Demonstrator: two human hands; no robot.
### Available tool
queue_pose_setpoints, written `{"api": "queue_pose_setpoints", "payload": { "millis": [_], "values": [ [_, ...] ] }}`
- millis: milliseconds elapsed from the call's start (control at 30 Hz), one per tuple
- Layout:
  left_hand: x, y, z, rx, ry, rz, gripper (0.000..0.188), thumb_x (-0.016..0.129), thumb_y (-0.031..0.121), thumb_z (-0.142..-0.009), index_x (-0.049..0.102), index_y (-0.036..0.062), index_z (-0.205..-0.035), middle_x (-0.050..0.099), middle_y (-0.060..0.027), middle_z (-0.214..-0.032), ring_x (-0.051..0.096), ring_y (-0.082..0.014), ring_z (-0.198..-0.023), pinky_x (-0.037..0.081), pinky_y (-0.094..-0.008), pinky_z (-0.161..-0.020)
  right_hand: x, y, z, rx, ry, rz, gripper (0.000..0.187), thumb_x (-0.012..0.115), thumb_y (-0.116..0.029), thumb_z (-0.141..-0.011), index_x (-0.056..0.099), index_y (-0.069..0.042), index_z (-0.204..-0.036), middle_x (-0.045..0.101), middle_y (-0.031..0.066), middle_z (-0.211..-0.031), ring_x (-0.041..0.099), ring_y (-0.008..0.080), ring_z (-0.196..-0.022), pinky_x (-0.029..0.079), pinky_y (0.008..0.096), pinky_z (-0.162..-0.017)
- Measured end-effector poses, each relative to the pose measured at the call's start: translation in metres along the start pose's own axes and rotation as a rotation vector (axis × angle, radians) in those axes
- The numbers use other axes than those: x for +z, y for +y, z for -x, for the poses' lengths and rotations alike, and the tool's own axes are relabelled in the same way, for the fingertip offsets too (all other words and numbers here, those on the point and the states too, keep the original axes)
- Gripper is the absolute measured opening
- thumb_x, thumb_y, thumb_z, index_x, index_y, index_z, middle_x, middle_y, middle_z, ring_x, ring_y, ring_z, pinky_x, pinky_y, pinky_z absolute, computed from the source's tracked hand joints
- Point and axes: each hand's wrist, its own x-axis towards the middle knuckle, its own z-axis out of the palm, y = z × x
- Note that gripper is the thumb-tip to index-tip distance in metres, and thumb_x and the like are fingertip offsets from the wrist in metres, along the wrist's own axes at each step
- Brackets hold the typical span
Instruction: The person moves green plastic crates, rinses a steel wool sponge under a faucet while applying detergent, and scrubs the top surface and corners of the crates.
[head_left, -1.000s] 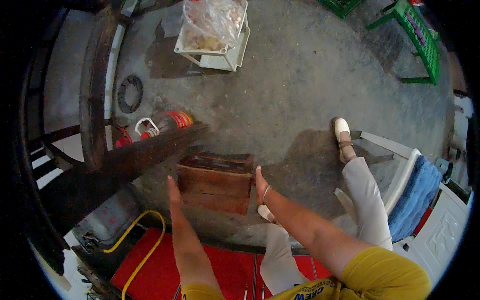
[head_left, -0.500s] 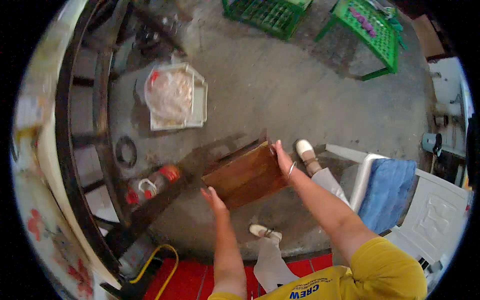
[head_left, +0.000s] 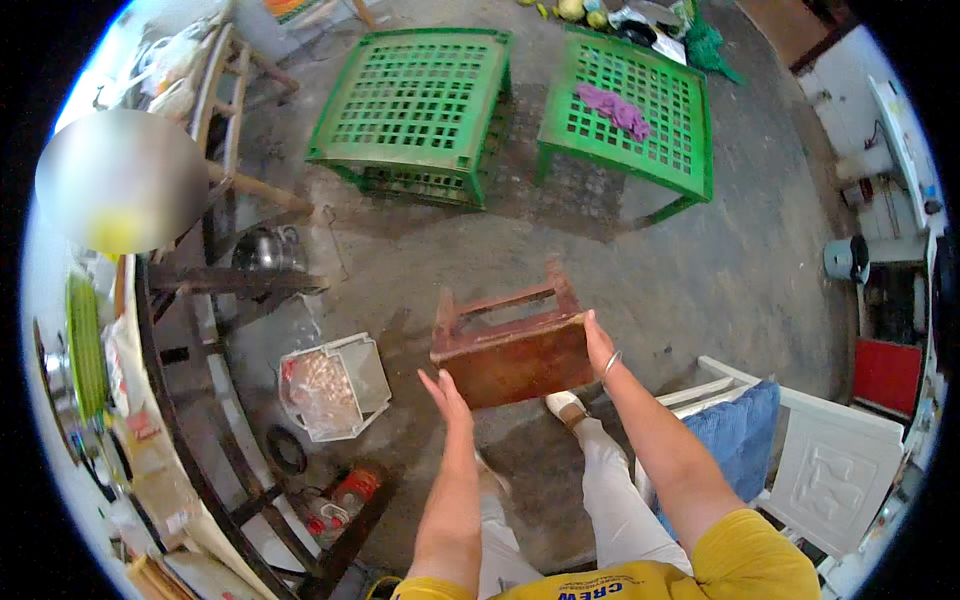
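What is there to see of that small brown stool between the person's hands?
The stool is reddish-brown and looks wooden, with a flat, rectangular seat whose finish seems patchy and whose edges look worn. Two legs joined by a crosswise rail show beyond the seat's far edge; any others are hidden. It is tilted, seat toward the camera and legs pointing away, and appears lifted off the floor. The left hand supports its left end, the right hand its right.

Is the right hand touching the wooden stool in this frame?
Touching: the head view shows the right hand flat against the right end of the wooden stool, no gap visible.
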Motion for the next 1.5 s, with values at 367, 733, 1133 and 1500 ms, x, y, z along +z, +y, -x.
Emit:
{"api": "queue_pose_setpoints", "payload": {
  "millis": [367,733,1133,1500],
  "values": [
    [0.065,-0.028,-0.107,-0.231,-0.202,-0.471,0.082,0.041,0.057,-0.088,-0.002,0.0151,-0.145,0.015,-0.0178,-0.147,0.023,-0.0311,-0.133,0.021,-0.0418,-0.107,0.026,0.091,-0.066,0.39,0.073,-0.411,0.097,0.026,-0.075,-0.08,0.022,0.001,-0.14,0.021,0.0155,-0.146,0.021,0.0264,-0.135,0.018,0.037,-0.108],
    [0.028,-0.02,-0.151,-0.353,-0.311,-0.188,0.091,0.035,0.071,-0.082,-0.004,0.0177,-0.145,0.014,-0.0138,-0.149,0.016,-0.031,-0.136,0.012,-0.0477,-0.109,-0.033,0.077,-0.041,0.244,0.4,-0.856,0.1,0.026,-0.082,-0.074,0.002,-0.016,-0.145,0.002,0.0071,-0.151,0.004,0.0261,-0.139,0.001,0.0485,-0.108],
    [0.08,0.234,-0.066,-0.27,-0.408,0.47,0.083,0.03,0.069,-0.084,-0.009,0.0262,-0.144,0.025,-0.0168,-0.144,0.036,-0.0348,-0.125,0.035,-0.0447,-0.098,-0.213,-0.107,0.079,-0.196,0.165,-1.312,0.097,0.021,-0.081,-0.075,0.021,-0.012,-0.143,0.034,0.0158,-0.139,0.016,0.0319,-0.136,0.003,0.05,-0.109],
    [0.171,0.304,-0.204,-0.541,-0.572,0.631,0.082,0.03,0.072,-0.082,0.003,0.0254,-0.145,0.036,-0.0193,-0.136,0.047,-0.0329,-0.112,0.044,-0.0437,-0.086,-0.123,-0.255,-0.039,-0.018,0.213,-1.4,0.093,0.03,-0.08,-0.075,0.031,-0.013,-0.139,0.044,0.0138,-0.129,0.047,0.026,-0.104,0.032,0.0453,-0.097]
  ]
}}
